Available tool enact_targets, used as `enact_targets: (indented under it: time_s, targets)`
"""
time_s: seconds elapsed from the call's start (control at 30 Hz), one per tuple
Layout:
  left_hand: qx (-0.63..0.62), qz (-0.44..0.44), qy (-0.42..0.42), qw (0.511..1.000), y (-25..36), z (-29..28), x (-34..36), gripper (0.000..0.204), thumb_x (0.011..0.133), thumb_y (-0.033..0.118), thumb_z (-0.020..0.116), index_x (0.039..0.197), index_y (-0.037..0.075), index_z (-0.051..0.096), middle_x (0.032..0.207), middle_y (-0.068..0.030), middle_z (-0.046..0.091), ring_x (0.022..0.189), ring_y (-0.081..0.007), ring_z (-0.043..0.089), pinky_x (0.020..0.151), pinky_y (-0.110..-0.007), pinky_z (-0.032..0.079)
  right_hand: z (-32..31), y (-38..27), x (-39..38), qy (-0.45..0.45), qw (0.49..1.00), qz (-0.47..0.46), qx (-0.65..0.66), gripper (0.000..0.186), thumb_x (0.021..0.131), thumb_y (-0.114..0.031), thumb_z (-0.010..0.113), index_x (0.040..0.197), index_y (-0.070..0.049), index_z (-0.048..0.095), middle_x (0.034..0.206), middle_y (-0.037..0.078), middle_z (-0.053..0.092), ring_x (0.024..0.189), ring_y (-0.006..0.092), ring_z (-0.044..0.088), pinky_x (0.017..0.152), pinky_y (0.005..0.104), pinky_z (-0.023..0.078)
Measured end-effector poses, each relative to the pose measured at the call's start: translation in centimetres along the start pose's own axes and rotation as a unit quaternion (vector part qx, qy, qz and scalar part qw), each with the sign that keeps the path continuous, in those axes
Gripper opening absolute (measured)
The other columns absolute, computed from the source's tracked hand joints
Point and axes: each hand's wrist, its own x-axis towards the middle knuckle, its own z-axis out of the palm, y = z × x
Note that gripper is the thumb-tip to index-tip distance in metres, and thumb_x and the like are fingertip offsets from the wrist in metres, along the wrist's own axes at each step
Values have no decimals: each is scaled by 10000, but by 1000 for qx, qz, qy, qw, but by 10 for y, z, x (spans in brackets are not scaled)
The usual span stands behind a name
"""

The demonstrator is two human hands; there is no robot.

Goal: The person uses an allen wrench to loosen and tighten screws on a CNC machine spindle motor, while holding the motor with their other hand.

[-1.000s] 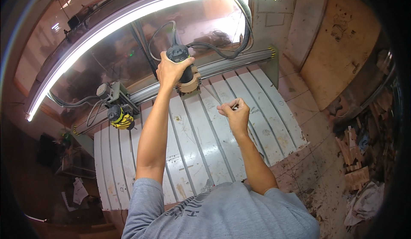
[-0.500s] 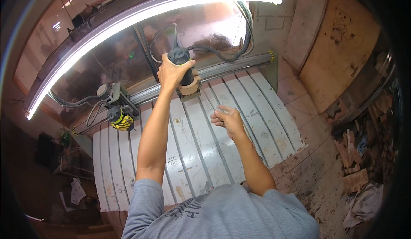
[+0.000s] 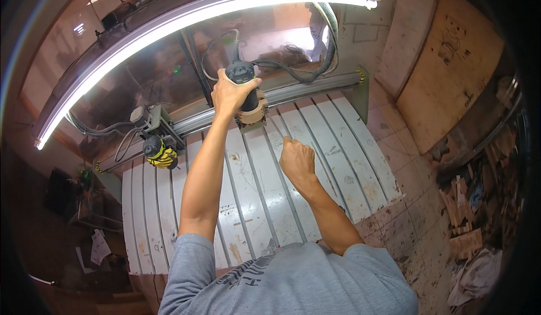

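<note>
A black router motor (image 3: 248, 98) stands upright in a wooden clamp mount (image 3: 252, 115) on the machine's gantry rail. My left hand (image 3: 228, 98) is wrapped round the motor's upper part, with the thumb across its front. To the right and nearer, my right hand (image 3: 298, 158) is closed, its back turned up, above the slotted machine bed (image 3: 248, 196). Its fingers are mostly hidden, and I cannot make out what they hold, if anything. Further left on the same rail hangs a second router (image 3: 159, 152) with yellow and black parts.
A bright tube light (image 3: 214, 3) arches over the gantry rail (image 3: 310, 85). Cables and a ribbed hose (image 3: 328, 36) hang behind the motor. A wooden board (image 3: 451, 61) leans at the right, above a heap of wood scraps (image 3: 466, 213). Papers (image 3: 100, 248) lie at the lower left.
My right hand has turned over from showing its fingers to showing its back, and its fingers have closed. My left hand keeps its hold on the router motor.
</note>
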Motion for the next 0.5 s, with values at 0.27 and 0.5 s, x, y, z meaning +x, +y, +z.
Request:
enact_targets:
  time_s: [0.27,0.5]
  targets:
    - [12,11,-18,1000,3,-6,5,928,616,588,876,1197,-59,554,1047,-293,726,1016,-411,730,936,-437,555,10,-9,-18,-102,845,69,521,291,976,-151,648,1120,100,679,690,67,628,466,117,505,417,296,383]
    - [3,15,-22,1000,3,-7,4,929,610,584,877,1193,-64,554,1024,-286,731,998,-409,736,923,-432,562,18,-26,-7,-204,727,171,633,310,1008,-166,635,1197,79,652,686,-11,547,453,23,366,389,209,259]
